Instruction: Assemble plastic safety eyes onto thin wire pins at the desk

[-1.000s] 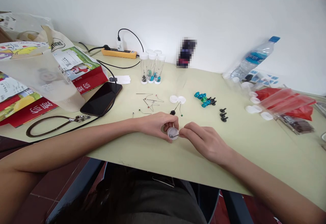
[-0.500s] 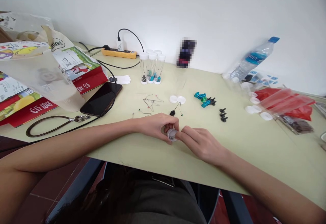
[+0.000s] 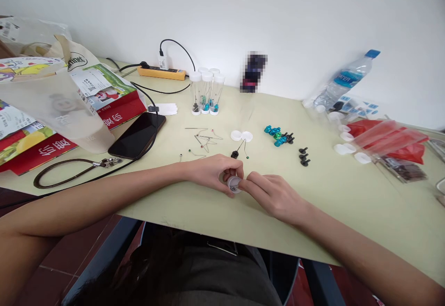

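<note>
My left hand (image 3: pixel 215 170) is wrapped round a small, round whitish container (image 3: pixel 234 181), tilted so that its mouth faces me. Several tiny shiny pieces lie inside it. The fingers of my right hand (image 3: pixel 276 197) are pinched together at the container's right rim; whatever they hold is hidden. Just beyond my hands are a black piece with a bent wire (image 3: pixel 235 154) and two round white caps (image 3: pixel 246 136). Thin bent wires (image 3: pixel 205 141) with small coloured tips are scattered past my left hand. Teal and green knobs (image 3: pixel 273 131) and black knobs with stems (image 3: pixel 304 156) lie farther right.
Clear tubes with white caps (image 3: pixel 206 93) stand near the wall. A phone (image 3: pixel 137 134), a large translucent cup (image 3: pixel 79 116) and red boxes (image 3: pixel 120 111) occupy the left. On the right are a leaning water bottle (image 3: pixel 347 79), more white caps (image 3: pixel 345 149) and a red bag (image 3: pixel 413 148).
Both hands keep their hold and place at the small container, and the tiny pieces in it look slightly shifted. The whole view has moved a little.
</note>
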Available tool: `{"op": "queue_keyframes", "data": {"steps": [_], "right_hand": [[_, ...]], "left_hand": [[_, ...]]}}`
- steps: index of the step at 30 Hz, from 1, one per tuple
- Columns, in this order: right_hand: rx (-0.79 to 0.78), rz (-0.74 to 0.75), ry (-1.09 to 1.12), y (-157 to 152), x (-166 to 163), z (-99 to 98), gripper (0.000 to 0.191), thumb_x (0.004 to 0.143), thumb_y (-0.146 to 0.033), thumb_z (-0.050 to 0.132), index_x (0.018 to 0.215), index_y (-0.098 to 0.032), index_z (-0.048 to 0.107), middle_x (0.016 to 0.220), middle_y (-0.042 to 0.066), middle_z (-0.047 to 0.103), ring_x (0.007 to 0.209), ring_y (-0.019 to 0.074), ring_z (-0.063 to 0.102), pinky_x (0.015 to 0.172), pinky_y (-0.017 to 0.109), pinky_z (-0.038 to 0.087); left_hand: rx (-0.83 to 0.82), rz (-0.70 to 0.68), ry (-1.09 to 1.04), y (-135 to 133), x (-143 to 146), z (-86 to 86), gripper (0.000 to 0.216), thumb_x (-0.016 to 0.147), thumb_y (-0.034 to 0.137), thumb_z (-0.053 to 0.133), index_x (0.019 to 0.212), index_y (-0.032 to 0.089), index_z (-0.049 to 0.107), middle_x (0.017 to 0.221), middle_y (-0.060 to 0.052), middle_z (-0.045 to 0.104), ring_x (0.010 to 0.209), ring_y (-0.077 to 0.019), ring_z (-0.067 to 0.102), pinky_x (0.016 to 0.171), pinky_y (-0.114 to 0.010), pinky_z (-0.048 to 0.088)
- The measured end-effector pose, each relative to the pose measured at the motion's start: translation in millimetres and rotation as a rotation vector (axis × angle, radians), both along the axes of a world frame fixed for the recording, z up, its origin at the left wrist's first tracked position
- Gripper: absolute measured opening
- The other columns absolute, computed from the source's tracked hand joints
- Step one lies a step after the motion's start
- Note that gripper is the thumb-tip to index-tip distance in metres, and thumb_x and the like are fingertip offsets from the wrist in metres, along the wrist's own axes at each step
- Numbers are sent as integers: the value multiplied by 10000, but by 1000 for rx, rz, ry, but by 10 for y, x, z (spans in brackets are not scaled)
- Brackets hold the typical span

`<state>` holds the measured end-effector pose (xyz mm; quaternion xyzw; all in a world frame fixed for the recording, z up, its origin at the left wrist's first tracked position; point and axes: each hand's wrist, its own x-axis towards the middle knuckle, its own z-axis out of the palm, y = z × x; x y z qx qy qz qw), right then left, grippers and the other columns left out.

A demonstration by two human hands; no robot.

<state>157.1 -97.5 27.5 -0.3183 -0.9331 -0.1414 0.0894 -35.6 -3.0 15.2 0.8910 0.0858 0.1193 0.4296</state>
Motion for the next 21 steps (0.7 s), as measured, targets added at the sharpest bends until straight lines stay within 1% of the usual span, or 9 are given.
{"op": "queue_keyframes", "data": {"steps": [6, 9, 11, 13, 18, 21], "right_hand": [[-64, -55, -31, 14, 27, -28, 269, 912, -108, 267, 1018, -126, 513, 741, 35, 488, 531, 119, 408, 458, 251, 280], [-130, -89, 2, 25, 39, -49, 223, 910, -137, 304, 1011, -138, 503, 804, 44, 495, 558, 114, 432, 464, 237, 295], [-196, -127, 79, 40, 41, -61, 193, 913, -166, 327, 976, -154, 509, 817, 40, 489, 568, 107, 436, 475, 223, 316], [-274, -161, 206, 60, 39, -60, 178, 914, -190, 346, 920, -168, 522, 789, 26, 479, 561, 97, 433, 490, 212, 340], [-475, -219, 516, 99, 26, 4, 169, 906, -204, 411, 808, -175, 545, 713, -6, 480, 517, 68, 443, 511, 202, 372], [-548, -250, 639, 102, 18, 37, 174, 892, -219, 452, 762, -177, 560, 654, -16, 488, 514, 74, 459, 498, 206, 375]], "left_hand": [[-12, 10, 13, -2, -2, 13, 318, 635, 260, 714, 882, 180, 529, 775, 0, 588, 689, -118, 526, 598, -228, 383], [-24, 11, 11, 4, -1, 13, 327, 629, 267, 721, 880, 178, 530, 794, -7, 596, 703, -124, 536, 604, -230, 391], [-33, 11, 4, 8, 1, 12, 334, 625, 275, 725, 881, 178, 534, 811, -12, 599, 715, -128, 540, 615, -235, 398], [-38, 11, -16, 13, 2, 12, 334, 623, 286, 726, 879, 176, 542, 828, -18, 596, 727, -131, 540, 627, -241, 404], [-17, 6, -82, 24, -2, 15, 287, 638, 281, 714, 871, 178, 581, 844, -20, 581, 745, -128, 532, 663, -251, 406], [14, -7, -75, 33, -3, 21, 269, 652, 270, 705, 889, 189, 606, 934, -37, 582, 816, -146, 537, 718, -269, 406]]}}
